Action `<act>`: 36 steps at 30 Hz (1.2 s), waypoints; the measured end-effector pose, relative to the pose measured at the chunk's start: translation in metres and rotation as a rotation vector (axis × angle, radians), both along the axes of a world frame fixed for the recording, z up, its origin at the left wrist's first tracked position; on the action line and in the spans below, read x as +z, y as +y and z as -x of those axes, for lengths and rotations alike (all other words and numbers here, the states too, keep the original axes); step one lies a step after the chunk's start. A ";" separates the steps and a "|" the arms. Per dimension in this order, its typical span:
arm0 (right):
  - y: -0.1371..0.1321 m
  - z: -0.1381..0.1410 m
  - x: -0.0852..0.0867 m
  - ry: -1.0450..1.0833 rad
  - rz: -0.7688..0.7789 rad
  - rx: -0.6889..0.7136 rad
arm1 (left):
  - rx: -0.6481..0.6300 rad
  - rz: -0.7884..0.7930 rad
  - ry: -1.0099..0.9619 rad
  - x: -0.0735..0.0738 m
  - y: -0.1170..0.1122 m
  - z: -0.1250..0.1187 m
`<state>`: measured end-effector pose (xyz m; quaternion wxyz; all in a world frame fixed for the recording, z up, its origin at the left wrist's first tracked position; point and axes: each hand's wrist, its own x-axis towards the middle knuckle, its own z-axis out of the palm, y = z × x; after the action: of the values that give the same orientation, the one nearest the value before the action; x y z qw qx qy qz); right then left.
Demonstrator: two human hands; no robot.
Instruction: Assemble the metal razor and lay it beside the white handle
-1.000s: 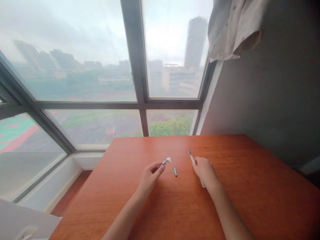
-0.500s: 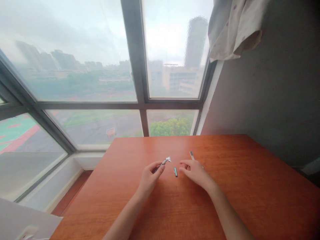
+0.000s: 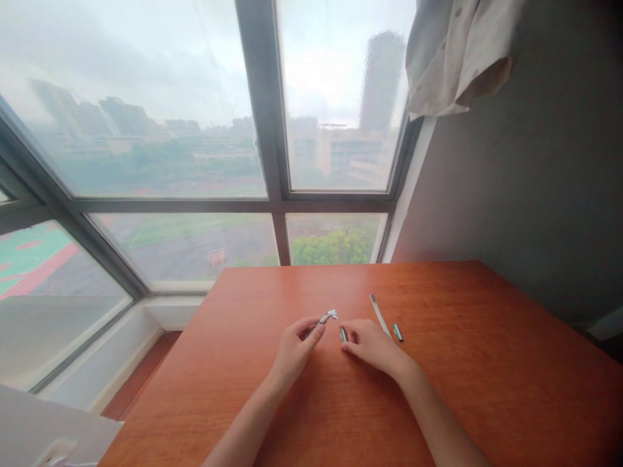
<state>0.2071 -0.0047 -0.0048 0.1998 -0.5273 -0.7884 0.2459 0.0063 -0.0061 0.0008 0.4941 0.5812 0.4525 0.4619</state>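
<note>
Silvery and slim, a bent handle [image 3: 328, 316] ending in small prongs is pinched between thumb and fingers of the left hand [image 3: 298, 340], to the left of a straight white stick [image 3: 379, 315] with a dark tip. Nearer to that stick on the same side, the right hand [image 3: 368, 340] has its thumb and forefinger closed on the ends of a small oblong green-and-black piece [image 3: 343, 335]; its wrist hides the stick's near end. Just right of the stick lies a spare oblong piece [image 3: 398, 333], likewise green and black, hard-edged and narrow. Under the stick spreads the bench [image 3: 331, 415], reddish brown, smooth, faintly wood-grained and softly glossy. Beyond the stick rise smooth grey window bars [image 3: 272, 130] around hazy glass, and a creased, pale cloth [image 3: 452, 71] hangs high to its right.
</note>
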 end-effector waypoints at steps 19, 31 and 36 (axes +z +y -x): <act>0.000 0.003 0.008 0.002 -0.031 -0.065 | 0.014 0.000 0.007 0.005 0.000 -0.001; 0.007 0.002 0.000 0.791 0.232 -0.118 | 0.003 -0.064 -0.015 -0.001 -0.001 0.000; 0.004 0.001 0.007 1.121 0.344 -0.111 | -0.042 -0.152 -0.002 0.002 -0.005 0.000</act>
<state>0.2056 -0.0009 0.0022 0.5103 -0.3822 -0.4822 0.6008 0.0068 -0.0107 0.0027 0.4585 0.6259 0.4035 0.4850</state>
